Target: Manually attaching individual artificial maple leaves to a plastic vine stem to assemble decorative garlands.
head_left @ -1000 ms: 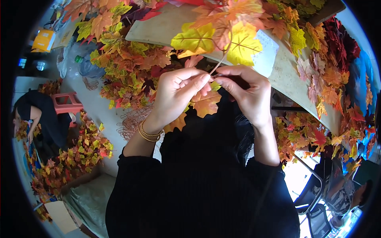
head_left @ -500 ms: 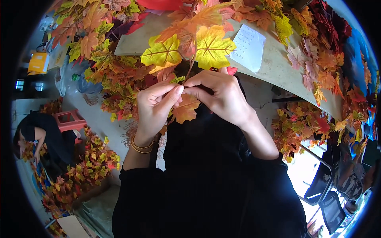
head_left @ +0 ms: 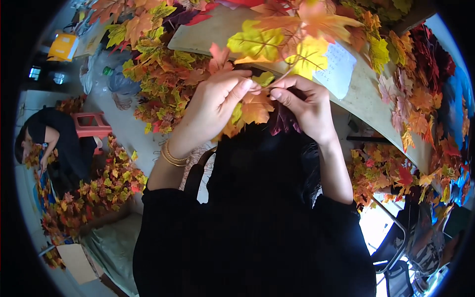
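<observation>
A sprig of artificial maple leaves (head_left: pixel 292 37), yellow, green and orange, is being held up in front of the person, above the edge of a pale worktable (head_left: pixel 366 94) and over the dark-clothed lap. Its thin stem is running down to the point where both hands are meeting. The left hand (head_left: pixel 213 106) is pinching the lower end of the sprig between thumb and curled fingertips (head_left: pixel 245 85), with further orange leaves (head_left: pixel 255 109) showing beneath the palm. The right hand (head_left: pixel 307 104) is closing on the same stem from the other side, its fingertips touching those of the left hand, so both hands are grasping the sprig. Gold bangles (head_left: pixel 173 156) are sitting on the left wrist. A white paper sheet (head_left: pixel 339 69) is lying on the worktable just behind the sprig. Heaps of loose artificial leaves (head_left: pixel 163 79) are lying on the floor to the left and around the table, with more (head_left: pixel 420 99) piled at the right. At the far left another person in dark clothing (head_left: pixel 54 143) is bending over a further pile of leaves (head_left: pixel 104 188), beside a red plastic stool (head_left: pixel 94 123). A yellow box (head_left: pixel 64 47) is standing at the upper left.
</observation>
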Demonstrator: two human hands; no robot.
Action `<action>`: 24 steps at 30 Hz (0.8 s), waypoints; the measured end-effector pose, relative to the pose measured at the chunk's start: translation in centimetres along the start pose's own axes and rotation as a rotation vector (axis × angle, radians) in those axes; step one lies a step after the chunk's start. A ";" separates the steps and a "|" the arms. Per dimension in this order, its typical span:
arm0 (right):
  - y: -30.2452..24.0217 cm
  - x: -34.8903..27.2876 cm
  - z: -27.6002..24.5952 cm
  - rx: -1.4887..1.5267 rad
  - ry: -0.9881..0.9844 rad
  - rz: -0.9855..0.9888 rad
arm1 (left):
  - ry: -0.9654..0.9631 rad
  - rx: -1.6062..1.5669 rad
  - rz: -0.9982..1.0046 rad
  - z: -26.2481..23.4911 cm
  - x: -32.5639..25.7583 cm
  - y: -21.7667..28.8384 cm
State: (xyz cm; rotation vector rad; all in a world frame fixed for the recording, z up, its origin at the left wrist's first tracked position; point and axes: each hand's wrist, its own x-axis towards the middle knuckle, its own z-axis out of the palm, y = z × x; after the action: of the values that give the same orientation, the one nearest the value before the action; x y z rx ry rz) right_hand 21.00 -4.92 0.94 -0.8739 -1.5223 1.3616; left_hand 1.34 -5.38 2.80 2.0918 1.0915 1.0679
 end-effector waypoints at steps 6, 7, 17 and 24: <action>0.6 0.9 -0.8 0.107 0.026 0.004 | -0.199 -0.559 -0.304 -1.9 0.6 -1.8; 0.6 0.9 -0.8 0.125 0.019 -0.006 | -0.284 -0.552 -0.346 -2.2 0.7 -2.2; 0.3 1.0 -1.5 0.042 0.046 -0.025 | -0.227 -0.130 -0.337 -1.0 0.8 -1.5; -0.4 0.1 -2.4 -0.002 0.093 -0.048 | -0.256 -0.223 -0.312 -0.2 0.6 -0.4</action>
State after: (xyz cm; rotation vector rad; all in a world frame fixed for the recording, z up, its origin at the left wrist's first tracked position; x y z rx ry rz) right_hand 23.26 -4.00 1.33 -0.8841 -1.4642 1.2674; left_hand 1.22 -4.59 2.85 1.7546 1.0723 0.7132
